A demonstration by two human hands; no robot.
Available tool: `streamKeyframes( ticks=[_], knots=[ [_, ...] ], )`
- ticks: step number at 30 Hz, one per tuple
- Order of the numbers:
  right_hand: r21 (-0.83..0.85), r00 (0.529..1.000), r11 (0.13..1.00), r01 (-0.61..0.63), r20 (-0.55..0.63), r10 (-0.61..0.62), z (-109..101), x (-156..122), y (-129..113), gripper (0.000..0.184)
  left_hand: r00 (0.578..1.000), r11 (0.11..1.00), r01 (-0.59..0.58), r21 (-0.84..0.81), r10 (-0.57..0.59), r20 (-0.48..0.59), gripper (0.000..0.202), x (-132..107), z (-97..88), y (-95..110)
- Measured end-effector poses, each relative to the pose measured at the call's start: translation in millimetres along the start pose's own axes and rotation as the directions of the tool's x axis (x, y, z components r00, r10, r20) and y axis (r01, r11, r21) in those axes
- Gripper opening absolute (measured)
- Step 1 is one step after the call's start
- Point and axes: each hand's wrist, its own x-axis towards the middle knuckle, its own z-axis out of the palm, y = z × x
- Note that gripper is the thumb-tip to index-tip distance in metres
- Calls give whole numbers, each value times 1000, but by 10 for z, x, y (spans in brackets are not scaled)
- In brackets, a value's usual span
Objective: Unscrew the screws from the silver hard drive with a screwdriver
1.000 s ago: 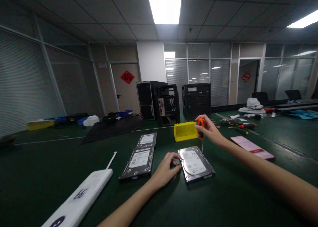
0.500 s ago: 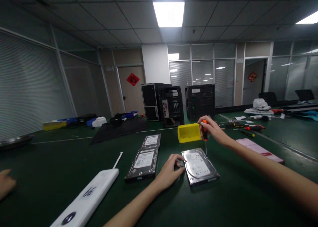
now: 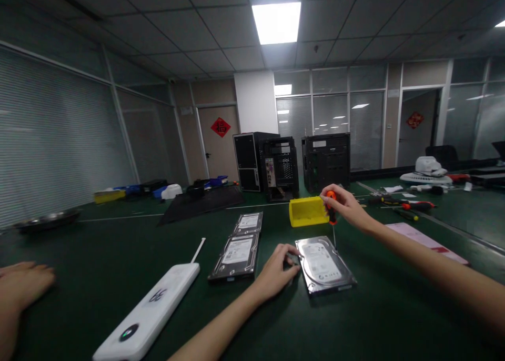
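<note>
A silver hard drive (image 3: 321, 262) with a white label lies flat on the green table in front of me. My left hand (image 3: 278, 270) rests at its left edge, fingertips and thumb bent against the side. Above the drive's far right edge, my right hand (image 3: 342, 206) grips a screwdriver (image 3: 332, 207) by its orange and black handle. The thin shaft points down, and its tip meets the drive near that edge; the exact contact is too small to tell. Just behind stands a yellow open box (image 3: 308, 212), partly covered by my right hand.
Two more hard drives (image 3: 236, 256) lie left of my left hand. A white device marked 39 (image 3: 152, 311) sits nearer me. Another person's hand (image 3: 27, 282) rests at far left. Computer cases (image 3: 326, 161) stand behind; a pink flat item (image 3: 426, 241) and hand tools (image 3: 418, 206) lie right.
The whole scene has shifted slightly right as my head turned left. More of the other person's hand shows at left. Both my hands keep about the same places at the drive.
</note>
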Motion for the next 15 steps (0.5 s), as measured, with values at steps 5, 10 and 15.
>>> streamKeyframes(
  ticks=[5, 10, 15],
  knots=[
    [-28, 1000, 1000, 9, -27, -10, 15, -21, -5, 19, 1000, 1000, 21, -3, -21, 7, 26, -16, -1, 10],
    [-31, 997, 999, -11, -78, 8, 46, -54, 5, 19, 1000, 1000, 21, -1, -21, 11, 26, -18, -15, 24],
    [-16, 995, 1000, -22, -100, 21, 76, -74, -2, 23, 1000, 1000, 17, 0, -17, 18, 26, -13, -22, 25]
  ],
)
